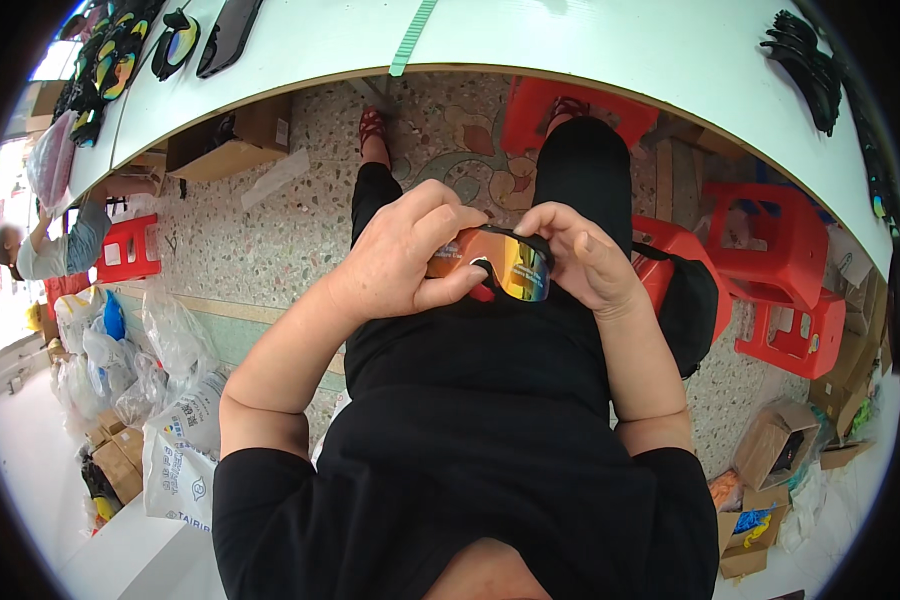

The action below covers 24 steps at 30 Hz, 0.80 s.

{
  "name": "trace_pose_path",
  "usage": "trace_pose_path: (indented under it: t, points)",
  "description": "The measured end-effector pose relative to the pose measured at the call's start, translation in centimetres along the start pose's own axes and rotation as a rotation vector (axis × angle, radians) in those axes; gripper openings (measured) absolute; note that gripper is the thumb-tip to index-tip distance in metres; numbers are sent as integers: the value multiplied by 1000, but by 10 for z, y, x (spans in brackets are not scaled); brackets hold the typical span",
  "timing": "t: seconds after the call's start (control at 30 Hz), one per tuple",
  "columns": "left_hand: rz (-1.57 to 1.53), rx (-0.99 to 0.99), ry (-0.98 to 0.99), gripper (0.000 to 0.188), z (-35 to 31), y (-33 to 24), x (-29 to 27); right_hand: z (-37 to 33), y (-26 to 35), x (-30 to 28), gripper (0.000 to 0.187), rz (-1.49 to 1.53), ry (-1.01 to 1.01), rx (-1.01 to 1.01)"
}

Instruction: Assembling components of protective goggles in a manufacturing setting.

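Above my lap I hold wraparound sports sunglasses [523, 270] with a mirrored orange-yellow lens and a dark upper edge. My left hand [400, 252] is closed on one end, its thumb across the front near the nose notch and its fingers over the top. At the other end, my right hand [592, 264] pinches the upper corner of the lens, with some fingers raised. Small pale print shows on the lens. My fingers hide part of the frame and its left end.
Beyond my knees curves a white table [530, 35]. It bears mirrored glasses [177, 45], a black phone [228, 38], green tape [412, 38] and black curved parts [808, 70]. Red stools [770, 245] stand right, plastic bags [185, 440] left. Another person [60, 245] is far left.
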<state>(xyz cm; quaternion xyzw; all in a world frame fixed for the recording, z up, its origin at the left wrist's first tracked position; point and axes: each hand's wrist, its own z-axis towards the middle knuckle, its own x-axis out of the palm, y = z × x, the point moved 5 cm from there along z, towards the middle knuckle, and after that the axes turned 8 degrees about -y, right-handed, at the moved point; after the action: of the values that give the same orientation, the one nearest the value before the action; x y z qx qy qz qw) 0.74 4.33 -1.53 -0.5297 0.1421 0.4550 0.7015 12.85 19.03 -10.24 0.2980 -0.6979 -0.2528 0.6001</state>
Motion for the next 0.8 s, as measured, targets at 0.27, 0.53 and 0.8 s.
trace_pose_path:
  t: [0.27,0.53,0.8]
  points:
    - [-41,-64,-38,39,-8,5,0,-7,-2,8,64,51,-70,-63]
    - [-18,-125,-103,39,-19,15,-4,-7,-13,2,64,115,-99,-41]
    - [-8,-138,-145,38,-25,19,2,-24,-22,16,51,434,-170,-75]
